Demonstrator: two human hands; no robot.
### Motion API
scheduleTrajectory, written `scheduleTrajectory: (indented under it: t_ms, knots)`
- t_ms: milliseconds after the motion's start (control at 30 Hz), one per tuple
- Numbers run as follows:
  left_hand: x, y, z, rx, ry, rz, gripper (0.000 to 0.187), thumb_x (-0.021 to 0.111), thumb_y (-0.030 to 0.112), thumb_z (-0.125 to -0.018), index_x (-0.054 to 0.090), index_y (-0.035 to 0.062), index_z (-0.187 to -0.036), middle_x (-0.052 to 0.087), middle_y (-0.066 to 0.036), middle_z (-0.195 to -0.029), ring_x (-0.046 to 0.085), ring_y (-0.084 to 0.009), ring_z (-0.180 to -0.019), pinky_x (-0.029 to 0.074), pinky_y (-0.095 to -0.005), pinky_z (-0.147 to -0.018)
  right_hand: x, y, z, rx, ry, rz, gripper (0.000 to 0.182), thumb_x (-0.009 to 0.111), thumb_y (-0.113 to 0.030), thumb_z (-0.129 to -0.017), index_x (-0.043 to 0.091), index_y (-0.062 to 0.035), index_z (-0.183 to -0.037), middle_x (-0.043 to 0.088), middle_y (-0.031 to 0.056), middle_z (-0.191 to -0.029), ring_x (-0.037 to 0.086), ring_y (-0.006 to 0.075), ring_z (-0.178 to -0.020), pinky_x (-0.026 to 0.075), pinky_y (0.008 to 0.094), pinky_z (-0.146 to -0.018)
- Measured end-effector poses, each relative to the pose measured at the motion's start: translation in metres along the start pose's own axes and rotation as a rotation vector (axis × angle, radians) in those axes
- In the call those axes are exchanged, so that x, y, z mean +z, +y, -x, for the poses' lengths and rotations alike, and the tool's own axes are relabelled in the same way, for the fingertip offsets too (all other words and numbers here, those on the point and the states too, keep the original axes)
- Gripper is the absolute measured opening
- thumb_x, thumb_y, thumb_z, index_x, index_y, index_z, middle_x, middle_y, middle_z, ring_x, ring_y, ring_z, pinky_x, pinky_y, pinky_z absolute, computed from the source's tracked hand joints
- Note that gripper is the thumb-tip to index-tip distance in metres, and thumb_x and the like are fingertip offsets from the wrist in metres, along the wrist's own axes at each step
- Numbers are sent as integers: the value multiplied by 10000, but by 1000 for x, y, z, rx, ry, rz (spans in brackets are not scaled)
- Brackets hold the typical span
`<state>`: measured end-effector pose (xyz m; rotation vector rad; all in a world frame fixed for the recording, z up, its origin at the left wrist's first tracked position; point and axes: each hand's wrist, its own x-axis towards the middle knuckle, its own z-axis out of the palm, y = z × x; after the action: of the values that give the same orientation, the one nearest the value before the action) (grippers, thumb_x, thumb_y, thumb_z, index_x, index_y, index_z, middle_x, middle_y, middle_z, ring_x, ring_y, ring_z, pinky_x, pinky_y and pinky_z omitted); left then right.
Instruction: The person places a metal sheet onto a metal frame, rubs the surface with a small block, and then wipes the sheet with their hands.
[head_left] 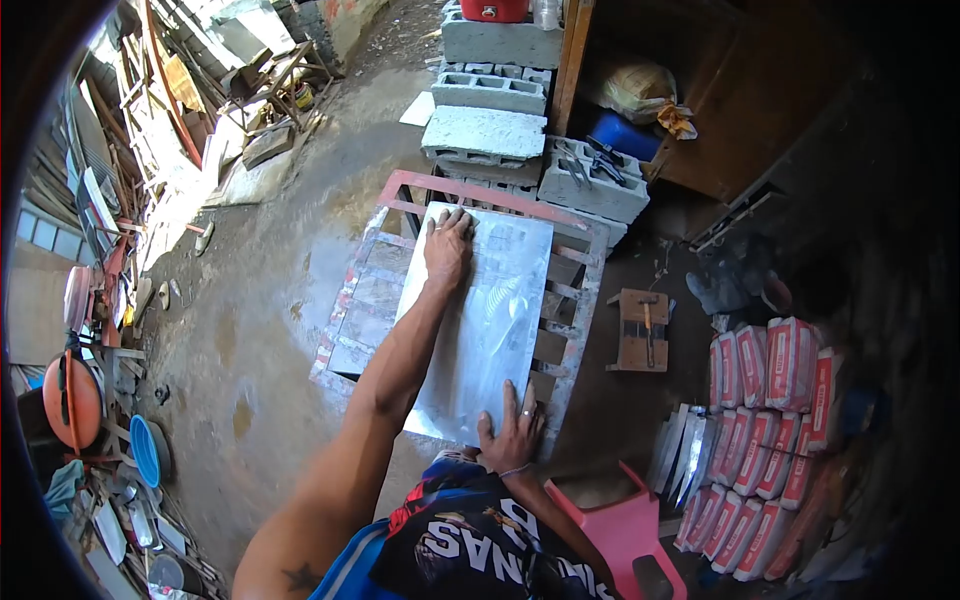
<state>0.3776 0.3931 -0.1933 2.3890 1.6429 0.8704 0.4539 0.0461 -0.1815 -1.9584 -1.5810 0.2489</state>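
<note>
A shiny metal sheet (490, 330) lies flat on a red-painted metal frame (575, 345). My left hand (447, 245) rests palm down on the sheet's far left corner, arm stretched out. At the sheet's near edge my right hand (512, 428) presses down with its fingers spread; a ring and a thin wristband show on it. Neither hand grips anything.
Grey concrete blocks (485, 135) with pliers on one stand behind the frame. To the right are a hammer on a wooden block (641, 330), stacked red-and-white packets (765, 430) and a pink plastic stool (625, 525). Scrap, buckets and tools crowd the left side.
</note>
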Motion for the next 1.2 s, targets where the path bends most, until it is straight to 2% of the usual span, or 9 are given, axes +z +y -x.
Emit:
scheduleTrajectory:
  t_ms: [233, 367, 500, 633, 733, 867, 1000, 1133, 1200]
  knots:
    - [-7, 17, 40, 332, -249, 144, 365, 555, 240, -983, 658, 136, -1317, 571, -70, -1471, 488, -270, -1399, 298, -482, -1208, 1, 3, 1, 0, 5, 44, 686, 610, -425, -911, 491, -77, -1490, 411, 316, -1476, 495, 484, -1225, 377, 583, -1040]
    - [13, -6, -7, 58, -17, -94, 292, 597, 224, -979, 700, 109, -1226, 643, -98, -1367, 588, -333, -1249, 394, -522, -1086, -3, -1, -3, 12, -12, 20, 687, 614, -422, -909, 490, -77, -1489, 408, 317, -1480, 498, 487, -1224, 381, 582, -1037]
    - [9, 23, 42, 338, -181, 151, 332, 562, 210, -957, 701, 159, -1254, 604, -45, -1436, 527, -279, -1355, 359, -449, -1153, 3, 0, -2, 10, 3, 0, 681, 612, -422, -911, 492, -77, -1485, 409, 317, -1478, 499, 490, -1220, 380, 581, -1039]
    - [22, -43, -13, 82, 57, 50, 288, 622, 202, -900, 725, 160, -1166, 672, -22, -1310, 591, -280, -1220, 388, -330, -1087, -2, -1, -1, 7, -20, 37, 678, 603, -422, -915, 490, -80, -1490, 398, 315, -1487, 499, 490, -1216, 379, 573, -1042]
    - [6, 3, 5, 165, 87, 107, 211, 689, 197, -905, 751, 98, -1080, 715, -61, -1173, 618, -309, -1137, 470, -434, -1001, -3, 1, -2, -9, -9, 64, 680, 599, -425, -915, 488, -83, -1493, 391, 314, -1494, 495, 482, -1216, 380, 567, -1037]
    - [-2, 22, 38, 344, -36, 134, 263, 664, 278, -932, 742, 166, -1156, 690, -58, -1264, 592, -336, -1181, 447, -420, -1040, 0, 1, -1, 11, -30, 74, 686, 602, -439, -909, 493, -92, -1490, 397, 313, -1487, 487, 478, -1215, 379, 564, -1030]
    - [-4, -1, -7, 20, 107, 76, 230, 656, 281, -915, 769, 160, -1073, 682, -66, -1271, 584, -330, -1098, 456, -416, -975, 3, 3, -1, 21, -8, 62, 690, 614, -433, -901, 492, -98, -1492, 402, 311, -1481, 485, 486, -1213, 379, 568, -1032]
    - [14, 46, 36, 271, -121, 214, 249, 656, 233, -917, 766, 162, -1128, 664, -50, -1312, 566, -307, -1125, 449, -410, -962, -1, 1, -1, 32, -43, 37, 725, 618, -407, -906, 437, -65, -1519, 376, 340, -1484, 450, 512, -1282, 357, 585, -1070]
    - [4, 67, 53, 402, -50, 226, 250, 655, 262, -931, 774, 176, -1133, 667, -43, -1309, 562, -291, -1140, 442, -412, -957, -3, 0, -2, 19, -54, 21, 730, 622, -408, -903, 436, -69, -1522, 374, 340, -1486, 454, 510, -1279, 357, 581, -1073]
